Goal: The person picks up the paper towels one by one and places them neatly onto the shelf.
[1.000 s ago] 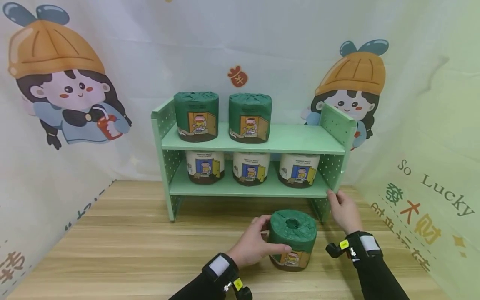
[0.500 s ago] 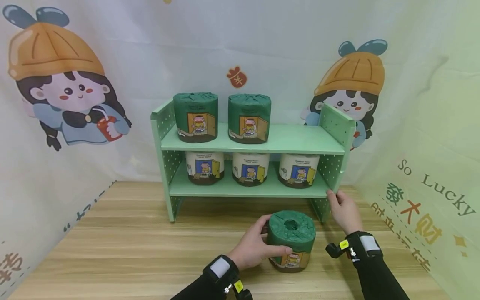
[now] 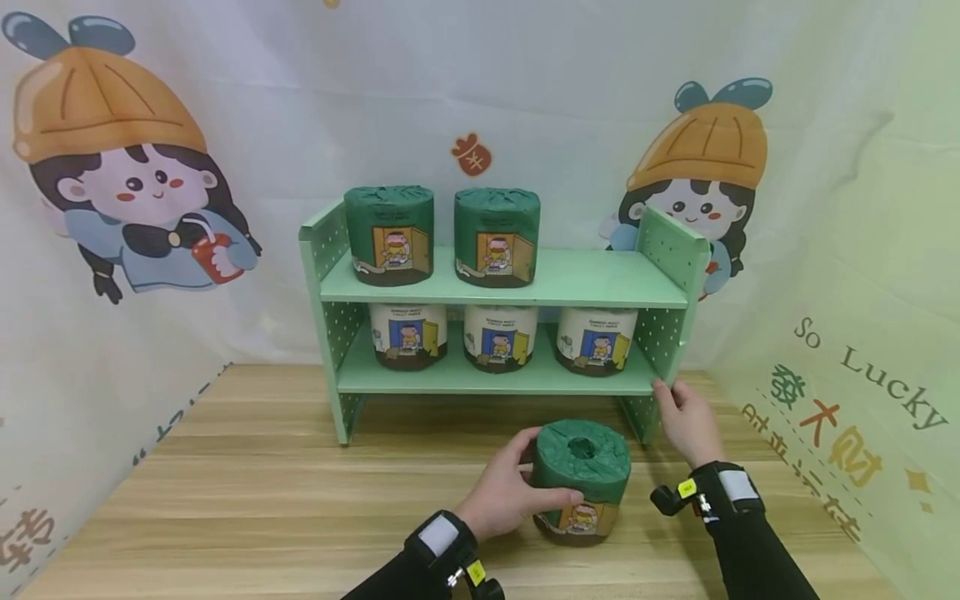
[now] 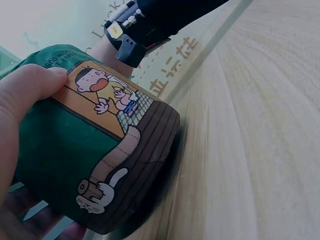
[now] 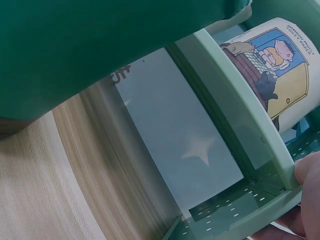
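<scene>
My left hand (image 3: 517,492) holds a green-wrapped toilet roll (image 3: 582,462) in front of the shelf, thumb on its near side and fingers around the far left side. In the left wrist view, the thumb lies across the printed wrapper (image 4: 65,130); the roll's base is close to the wooden table, and whether it touches cannot be told. My right hand (image 3: 690,421) grips the lower right side panel of the mint-green shelf (image 3: 487,382). In the right wrist view, the thumb (image 5: 307,170) presses the panel's edge with the fingers behind it.
Two green rolls (image 3: 390,237) stand on the left and middle of the upper shelf board (image 3: 592,279). Three white rolls (image 3: 498,337) line the lower board. A printed cloth (image 3: 562,100) hangs behind the wooden table (image 3: 262,492) and along its sides.
</scene>
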Motion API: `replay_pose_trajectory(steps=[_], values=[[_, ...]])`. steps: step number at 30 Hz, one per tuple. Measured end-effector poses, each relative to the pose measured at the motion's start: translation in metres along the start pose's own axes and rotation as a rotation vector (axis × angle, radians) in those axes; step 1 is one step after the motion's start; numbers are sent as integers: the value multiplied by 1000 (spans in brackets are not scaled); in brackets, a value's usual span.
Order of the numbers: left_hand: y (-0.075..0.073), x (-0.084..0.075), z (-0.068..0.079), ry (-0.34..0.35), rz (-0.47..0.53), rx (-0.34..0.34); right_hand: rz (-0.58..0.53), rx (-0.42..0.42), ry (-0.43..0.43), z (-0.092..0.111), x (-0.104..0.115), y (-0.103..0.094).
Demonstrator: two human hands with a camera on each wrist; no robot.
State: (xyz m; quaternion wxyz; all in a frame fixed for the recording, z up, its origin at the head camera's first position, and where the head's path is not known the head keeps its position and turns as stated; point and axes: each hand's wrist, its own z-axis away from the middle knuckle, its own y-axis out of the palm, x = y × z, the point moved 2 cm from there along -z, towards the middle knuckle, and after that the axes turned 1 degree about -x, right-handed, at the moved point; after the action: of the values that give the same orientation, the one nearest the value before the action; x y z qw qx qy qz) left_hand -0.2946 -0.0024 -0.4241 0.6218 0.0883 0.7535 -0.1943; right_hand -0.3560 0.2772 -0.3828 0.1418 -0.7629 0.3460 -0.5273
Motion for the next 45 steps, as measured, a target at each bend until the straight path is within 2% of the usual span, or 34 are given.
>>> replay_pose_trajectory(steps=[15,25,31,39,41,45], values=[[1,-12,0,21,10,-6,2,7,5,-1,-1,0],[1,-30,2,64,25,-2,2,14,1,-1,-2,-1],[0,-49,2,106,34,-22,-4,21,-1,-1,-2,0],[-5,-81,-8,265,132,46,-32,20,1,-1,-3,0],[-7,-90,-10,273,118,45,-27,18,-2,-1,-3,0],[-12,-110,-16,270,19,0,-15,23,2,-1,-2,-1]])
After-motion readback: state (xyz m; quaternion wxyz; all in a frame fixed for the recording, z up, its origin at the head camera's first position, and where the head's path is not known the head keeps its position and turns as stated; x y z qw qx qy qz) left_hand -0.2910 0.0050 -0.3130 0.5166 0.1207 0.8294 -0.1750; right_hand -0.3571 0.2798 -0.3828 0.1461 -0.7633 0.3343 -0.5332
